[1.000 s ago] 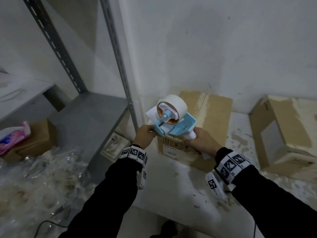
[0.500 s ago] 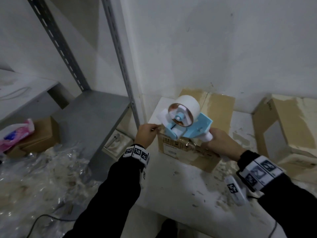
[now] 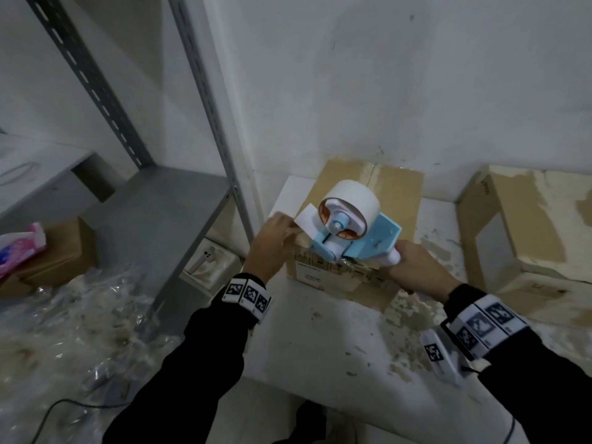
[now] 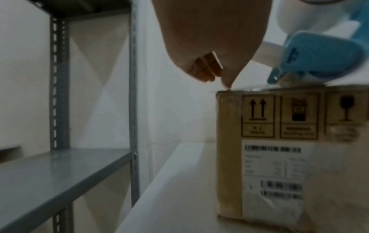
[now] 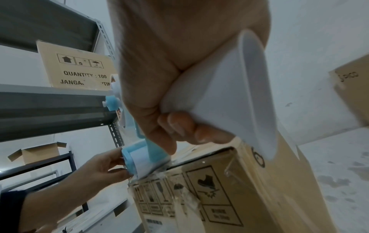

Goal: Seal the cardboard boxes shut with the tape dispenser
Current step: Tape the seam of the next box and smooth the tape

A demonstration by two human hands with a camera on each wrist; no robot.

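A light-blue tape dispenser (image 3: 381,238) with a white tape roll (image 3: 350,200) sits tilted over the near top edge of a brown cardboard box (image 3: 397,193) on the white table (image 3: 320,341). My right hand (image 3: 413,267) grips its white handle (image 5: 229,94). My left hand (image 3: 272,241) is at the box's near left corner and pinches the loose tape end (image 3: 306,217). In the left wrist view the left hand (image 4: 217,77) has its thumb tip down on the box's (image 4: 269,157) top edge, beside the dispenser (image 4: 323,58). The right wrist view shows the roller just above the box (image 5: 279,189).
A second cardboard box (image 3: 525,225) lies on the table to the right. A grey metal shelf rack (image 3: 153,213) stands close on the left. Crumpled clear plastic (image 3: 64,331) and a small brown box (image 3: 57,254) lie on the floor. The wall is right behind the boxes.
The dispenser and my right hand have shifted a little right along the box's near edge. My left hand stays at the left corner with the tape end.
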